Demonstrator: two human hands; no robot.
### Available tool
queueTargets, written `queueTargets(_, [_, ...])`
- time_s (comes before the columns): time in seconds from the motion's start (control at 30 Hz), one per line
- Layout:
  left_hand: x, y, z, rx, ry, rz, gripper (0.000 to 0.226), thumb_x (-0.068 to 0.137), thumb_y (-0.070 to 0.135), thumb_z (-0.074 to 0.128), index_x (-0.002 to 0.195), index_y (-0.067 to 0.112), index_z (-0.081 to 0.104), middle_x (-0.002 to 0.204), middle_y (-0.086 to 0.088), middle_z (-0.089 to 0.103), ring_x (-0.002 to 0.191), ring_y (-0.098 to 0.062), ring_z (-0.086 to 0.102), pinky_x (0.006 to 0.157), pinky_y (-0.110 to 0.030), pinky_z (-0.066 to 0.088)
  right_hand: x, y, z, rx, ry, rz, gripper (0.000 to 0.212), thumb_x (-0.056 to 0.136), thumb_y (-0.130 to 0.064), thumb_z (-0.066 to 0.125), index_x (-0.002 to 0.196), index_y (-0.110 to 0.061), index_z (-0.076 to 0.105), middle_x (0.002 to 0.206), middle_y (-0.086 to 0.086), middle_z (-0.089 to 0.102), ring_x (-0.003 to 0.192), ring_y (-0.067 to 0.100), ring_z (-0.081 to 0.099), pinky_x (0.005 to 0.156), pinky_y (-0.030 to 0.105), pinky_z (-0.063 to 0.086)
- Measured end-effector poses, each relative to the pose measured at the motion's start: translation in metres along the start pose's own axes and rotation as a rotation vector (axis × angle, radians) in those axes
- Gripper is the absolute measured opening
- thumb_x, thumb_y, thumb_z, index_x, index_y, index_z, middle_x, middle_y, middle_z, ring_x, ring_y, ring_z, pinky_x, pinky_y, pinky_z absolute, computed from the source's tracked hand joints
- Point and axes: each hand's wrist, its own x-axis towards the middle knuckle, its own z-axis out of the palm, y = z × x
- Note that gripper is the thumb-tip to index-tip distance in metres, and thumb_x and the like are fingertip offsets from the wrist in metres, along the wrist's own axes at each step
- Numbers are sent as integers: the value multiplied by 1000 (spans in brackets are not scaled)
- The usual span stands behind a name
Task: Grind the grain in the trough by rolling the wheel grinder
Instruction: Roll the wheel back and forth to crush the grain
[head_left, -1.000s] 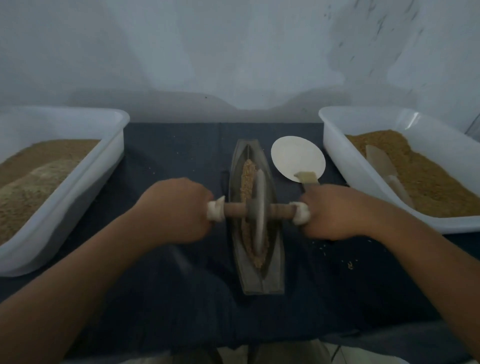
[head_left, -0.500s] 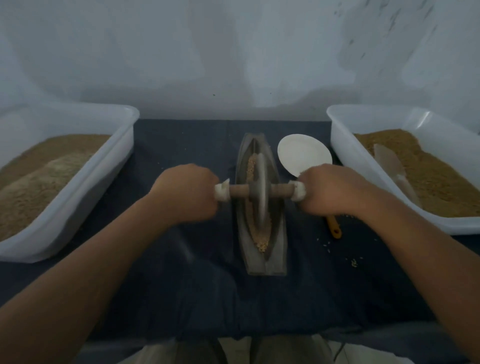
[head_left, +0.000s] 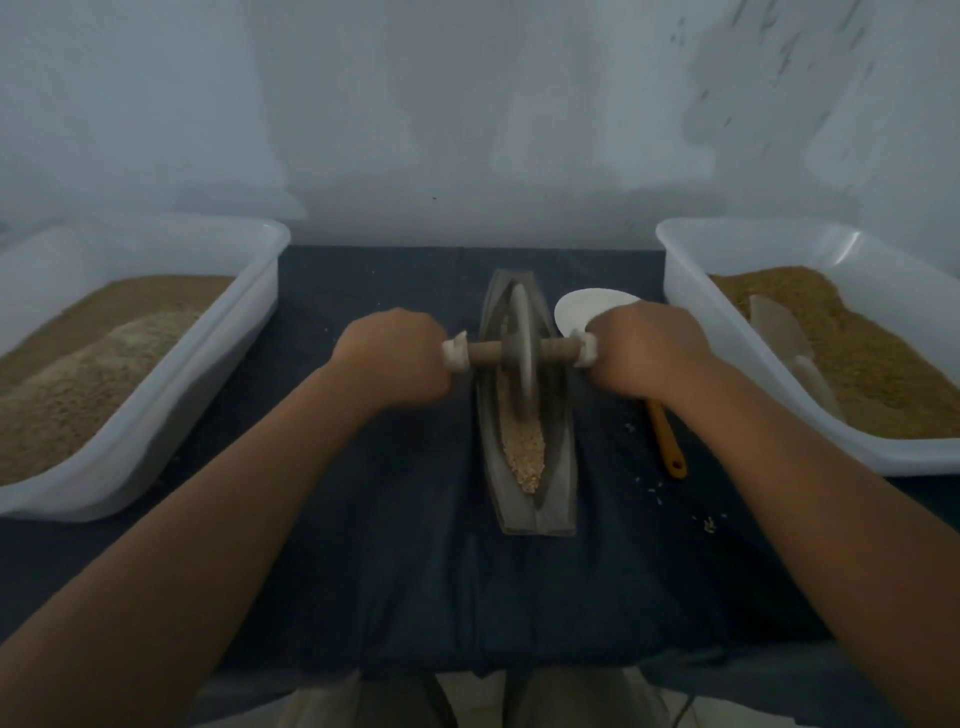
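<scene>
While a dark cloth covers the tabletop (head_left: 395, 571), the left tub (head_left: 249, 291) and right tub (head_left: 685, 291), both white and holding brown meal, sit well apart on either side of the trough (head_left: 558, 488). The wheel grinder (head_left: 522, 348) stands in the trough's far half, axle crosswise. The left hand (head_left: 395, 358) and right hand (head_left: 649, 353) each clench an axle end beside the trough. A yellow-handled spoon (head_left: 667, 441) lies just right of the trough. Grain (head_left: 524, 452) fills the trough's near half.

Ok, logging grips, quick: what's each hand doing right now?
Left hand: grips the wheel grinder by its left handle.
Right hand: grips it by the right handle.
</scene>
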Motion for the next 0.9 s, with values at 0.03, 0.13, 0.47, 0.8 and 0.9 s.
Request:
queueTargets(0.03, [-15, -3, 0, 5, -20, 47, 24, 79, 47, 57, 69, 25, 62, 68, 8, 62, 61, -16, 60, 54, -29, 45, -12, 3, -2, 25, -107, -18, 26, 97, -42, 59, 80, -24, 63, 79, -11, 61, 76, 12, 59, 73, 31, 47])
queueTargets(0.13, [-54, -9, 3, 30, 4, 156, 24, 72, 49, 56, 62, 27, 55, 57, 9, 55, 51, -9, 52, 47, -23, 33, -48, 12, -10, 143, -423, -64, 19, 75, -45, 64, 69, -26, 64, 61, -7, 66, 53, 4, 60, 52, 26, 45])
queueTargets(0.47, [26, 5, -2, 33, 108, -80, 27, 83, 46, 57, 73, 22, 60, 79, 2, 65, 72, -26, 64, 65, -33, 49, 32, 1, 15, -52, 147, 94, 28, 92, -43, 60, 78, -20, 68, 71, -3, 62, 65, 20, 59, 61, 35, 48])
queueTargets(0.8, [-54, -7, 6, 75, 40, 154, 26, 73, 51, 54, 62, 27, 53, 56, 11, 51, 49, -6, 46, 46, -22, 27, -49, 18, -1, 157, -414, -90, 12, 69, -47, 59, 69, -37, 65, 58, -10, 65, 49, 4, 60, 48, 25, 42])
queueTargets(0.9, [-16, -1, 4, 59, 36, 16, 25, 78, 48, 56, 68, 25, 58, 67, 8, 58, 59, -17, 57, 55, -28, 43, -12, 11, 11, -27, -64, -6, 27, 84, -49, 54, 67, -29, 60, 66, -6, 63, 60, 11, 60, 58, 33, 50])
